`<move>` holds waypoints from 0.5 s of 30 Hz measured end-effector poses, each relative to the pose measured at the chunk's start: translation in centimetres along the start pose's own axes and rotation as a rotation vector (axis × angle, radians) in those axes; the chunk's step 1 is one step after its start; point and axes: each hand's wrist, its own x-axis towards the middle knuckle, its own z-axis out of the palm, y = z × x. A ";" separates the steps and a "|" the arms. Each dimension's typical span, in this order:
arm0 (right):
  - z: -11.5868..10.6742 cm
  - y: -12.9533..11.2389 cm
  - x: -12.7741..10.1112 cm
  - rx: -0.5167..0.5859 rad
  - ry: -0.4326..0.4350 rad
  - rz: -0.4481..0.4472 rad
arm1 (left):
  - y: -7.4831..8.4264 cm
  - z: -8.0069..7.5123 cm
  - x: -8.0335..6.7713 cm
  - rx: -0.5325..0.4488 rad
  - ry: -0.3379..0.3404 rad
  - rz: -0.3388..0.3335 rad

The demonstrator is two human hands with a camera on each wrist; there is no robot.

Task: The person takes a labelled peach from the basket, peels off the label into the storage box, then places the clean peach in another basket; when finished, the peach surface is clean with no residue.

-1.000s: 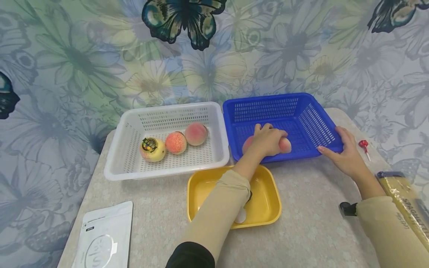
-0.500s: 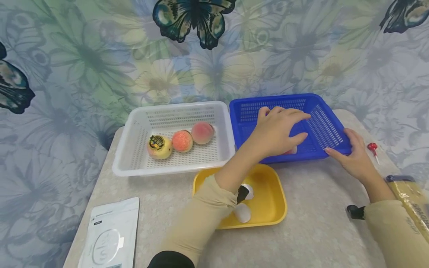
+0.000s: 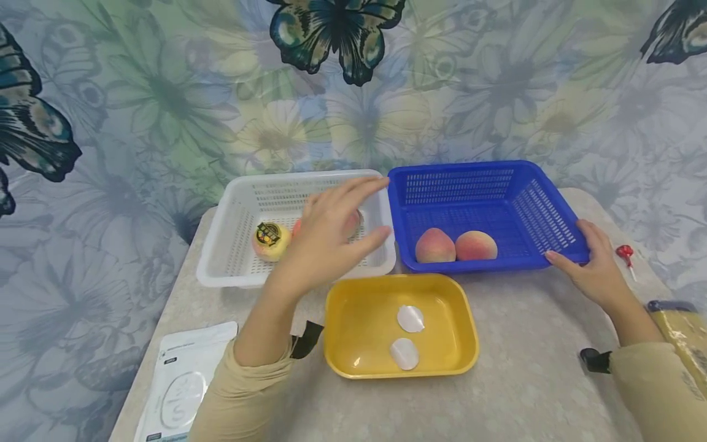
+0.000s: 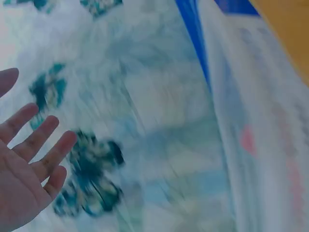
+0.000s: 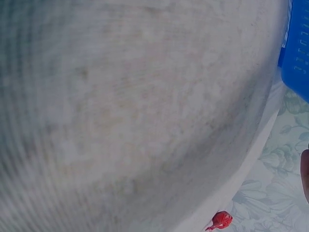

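Observation:
In the head view my left hand is in the air above the white basket, fingers extended and thumb apart, holding nothing. The left wrist view also shows its fingers spread. Below it lies a yellowish peach with a black label. Two redder peaches beside it are partly hidden by the hand. At the front corner of the blue basket, my right hand holds the rim, thumb in front and fingers along the side. Two peaches, one left and one right, sit side by side in this basket.
In front of the baskets stands a yellow tray with two white round pieces in it. A white pouch lies at the left. On the right are a red lollipop and a spaghetti pack. A flowered cloth hangs behind.
My left hand has let go of a peach in the blue basket, risen and swung left over the white basket. The right hand stays at the blue basket's corner.

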 end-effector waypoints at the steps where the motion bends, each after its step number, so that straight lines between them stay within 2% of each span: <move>1: 0.0 0.1 0.0 0.000 0.000 0.000 | -1.0 -0.4 -0.7 -0.009 0.028 -0.040; 5: -0.1 0.1 -0.1 0.000 -0.001 -0.001 | -5.4 -1.5 -4.0 -0.092 0.137 -0.226; 9: -0.3 -0.1 0.0 -0.003 -0.013 0.005 | -8.8 -2.0 -6.9 -0.114 0.222 -0.411; 12: -0.3 -0.2 0.0 -0.009 -0.029 0.016 | -10.5 -2.1 -8.5 -0.068 0.245 -0.513; 15: -0.3 -0.2 -0.1 -0.036 -0.020 0.011 | -11.7 -2.0 -9.7 -0.010 0.222 -0.584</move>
